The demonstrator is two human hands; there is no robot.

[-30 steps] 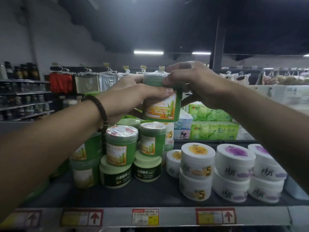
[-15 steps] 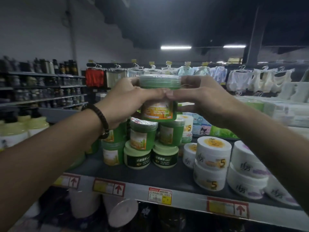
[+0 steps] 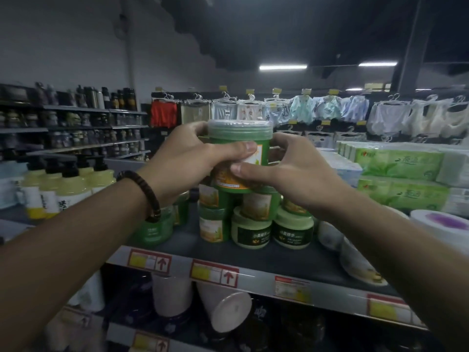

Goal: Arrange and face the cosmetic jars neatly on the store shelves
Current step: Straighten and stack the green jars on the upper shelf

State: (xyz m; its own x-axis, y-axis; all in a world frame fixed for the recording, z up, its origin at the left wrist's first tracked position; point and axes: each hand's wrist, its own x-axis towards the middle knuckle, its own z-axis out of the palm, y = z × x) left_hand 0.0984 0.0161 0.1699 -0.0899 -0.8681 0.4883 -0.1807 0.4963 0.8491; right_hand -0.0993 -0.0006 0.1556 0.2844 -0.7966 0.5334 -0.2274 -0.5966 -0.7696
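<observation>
A: My left hand (image 3: 182, 158) and right hand (image 3: 291, 171) both grip the green jar (image 3: 241, 138), thumbs across its label.
B: Where is it?
A: Directly above the stacked jars (image 3: 256, 207) on the shelf (image 3: 276, 257); whether they touch, I cannot tell.

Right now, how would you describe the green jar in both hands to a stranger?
Start at the dark grey shelf edged with red-arrow tags. A pile of green plastic jars stands there. The wanted tall green jar is topmost, gripped by the left hand and right hand.
</observation>
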